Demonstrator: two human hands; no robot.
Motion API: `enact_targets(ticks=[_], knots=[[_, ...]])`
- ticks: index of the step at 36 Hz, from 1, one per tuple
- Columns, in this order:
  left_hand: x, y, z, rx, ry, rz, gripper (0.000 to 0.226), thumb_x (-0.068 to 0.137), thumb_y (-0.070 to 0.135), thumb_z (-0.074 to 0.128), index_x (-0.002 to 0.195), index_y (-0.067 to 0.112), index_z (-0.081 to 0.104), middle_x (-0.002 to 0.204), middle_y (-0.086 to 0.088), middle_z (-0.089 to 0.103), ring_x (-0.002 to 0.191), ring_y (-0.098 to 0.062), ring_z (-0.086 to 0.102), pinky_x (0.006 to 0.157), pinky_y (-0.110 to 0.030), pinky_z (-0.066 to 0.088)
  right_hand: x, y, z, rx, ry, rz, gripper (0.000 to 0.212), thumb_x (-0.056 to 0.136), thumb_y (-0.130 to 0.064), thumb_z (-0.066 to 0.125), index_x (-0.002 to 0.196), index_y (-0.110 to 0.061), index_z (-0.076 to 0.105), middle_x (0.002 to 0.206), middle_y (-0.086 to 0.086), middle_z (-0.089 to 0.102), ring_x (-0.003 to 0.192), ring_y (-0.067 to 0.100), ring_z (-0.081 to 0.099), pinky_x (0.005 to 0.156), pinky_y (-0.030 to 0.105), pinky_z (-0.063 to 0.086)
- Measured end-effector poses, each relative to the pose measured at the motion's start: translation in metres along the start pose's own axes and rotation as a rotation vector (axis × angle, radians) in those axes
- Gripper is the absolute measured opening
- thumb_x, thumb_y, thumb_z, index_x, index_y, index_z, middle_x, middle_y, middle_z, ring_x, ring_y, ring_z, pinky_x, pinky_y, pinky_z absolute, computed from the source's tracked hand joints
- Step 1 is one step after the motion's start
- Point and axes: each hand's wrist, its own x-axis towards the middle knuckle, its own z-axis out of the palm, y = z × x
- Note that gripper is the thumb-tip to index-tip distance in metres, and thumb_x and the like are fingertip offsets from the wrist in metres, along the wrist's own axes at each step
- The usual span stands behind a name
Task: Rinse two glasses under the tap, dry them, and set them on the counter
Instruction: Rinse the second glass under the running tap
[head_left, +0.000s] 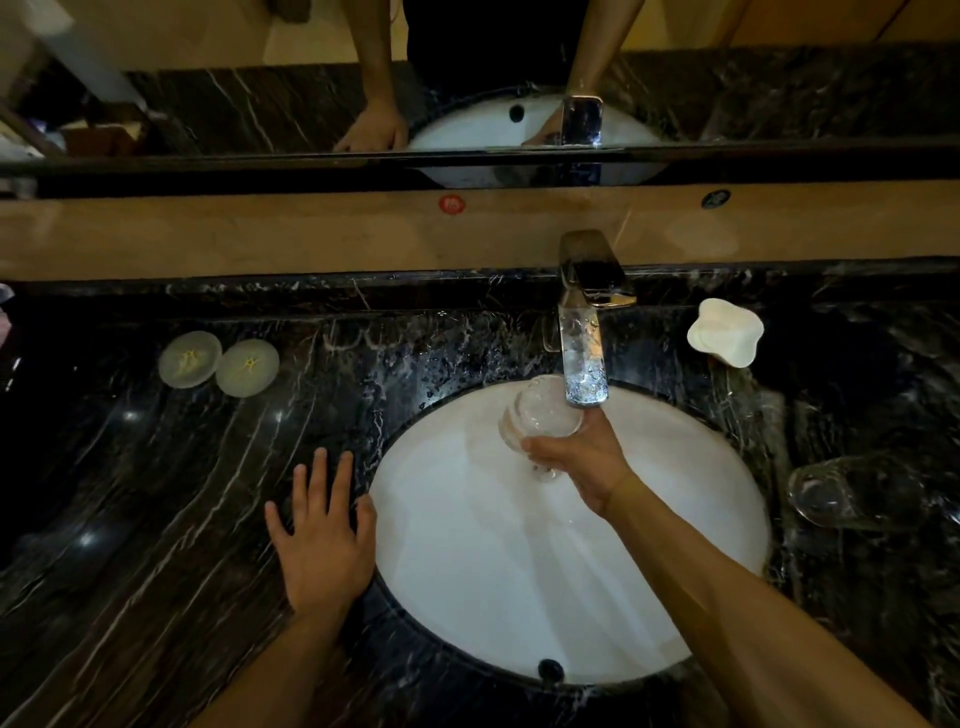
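Your left grip (322, 530) lies flat and spread on the surface (156, 519), holding nothing; your right grip (576, 457) wraps the clear glass (540, 415), tipped under the tap (584, 358). Wet, it is probably slippery and fragile, so hold the wall. Far right of it sits the second glass (852, 491)

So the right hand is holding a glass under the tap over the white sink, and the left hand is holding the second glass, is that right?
Not quite. In the head view the right hand does hold a glass under the tap over the white sink, but the left hand lies flat and empty on the counter. The second glass sits on the counter, right of the sink.
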Motion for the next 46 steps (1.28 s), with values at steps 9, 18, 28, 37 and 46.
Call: enact_targets(ticks=[9, 18, 28, 37, 46], knots=[[0.000, 0.000, 0.000, -0.004, 0.001, 0.002, 0.060, 0.097, 0.050, 0.022, 0.154, 0.032, 0.023, 0.164, 0.004, 0.014, 0.151, -0.020, 0.013, 0.117, -0.061, 0.009, 0.004, -0.010, -0.007, -0.248, 0.179, -0.288, 0.083, 0.064, -0.001, 0.087, 0.129, -0.030, 0.044, 0.134, 0.005, 0.053, 0.119, 0.023, 0.054, 0.098, 0.040, 0.051], [0.000, 0.001, -0.001, -0.003, 0.003, -0.001, 0.060, 0.097, 0.049, 0.022, 0.154, 0.031, 0.024, 0.164, 0.002, 0.015, 0.151, -0.022, 0.014, 0.117, -0.061, 0.009, -0.001, -0.007, -0.030, -0.638, 0.306, -0.437, 0.089, 0.063, -0.010, 0.087, 0.140, -0.022, 0.045, 0.141, 0.003, 0.045, 0.128, 0.021, 0.041, 0.099, 0.027, 0.037], [-0.001, 0.001, -0.001, -0.005, 0.008, 0.008, 0.060, 0.097, 0.048, 0.023, 0.154, 0.031, 0.023, 0.164, 0.002, 0.015, 0.151, -0.023, 0.015, 0.116, -0.062, 0.009, -0.015, -0.012, -0.056, -1.006, 0.270, -0.279, 0.089, 0.060, -0.035, 0.086, 0.138, -0.030, 0.043, 0.140, 0.001, 0.044, 0.129, 0.027, 0.039, 0.097, 0.049, 0.044], [-0.001, -0.001, 0.001, -0.002, -0.006, 0.003, 0.060, 0.097, 0.050, 0.021, 0.155, 0.033, 0.020, 0.164, 0.003, 0.012, 0.151, -0.021, 0.011, 0.117, -0.061, 0.008, -0.023, -0.011, -0.073, -1.135, 0.106, -0.173, 0.082, 0.059, -0.041, 0.085, 0.128, -0.030, 0.043, 0.122, 0.000, 0.044, 0.090, 0.023, 0.054, 0.073, 0.033, 0.049], [0.000, -0.002, 0.001, -0.009, -0.011, 0.006, 0.061, 0.097, 0.052, 0.018, 0.155, 0.033, 0.019, 0.164, 0.002, 0.013, 0.151, -0.021, 0.012, 0.116, -0.061, 0.007, -0.036, -0.019, -0.082, -1.341, 0.089, -0.079, 0.080, 0.061, -0.047, 0.080, 0.129, -0.031, 0.041, 0.120, 0.002, 0.057, 0.107, 0.025, 0.054, 0.081, 0.039, 0.048]])
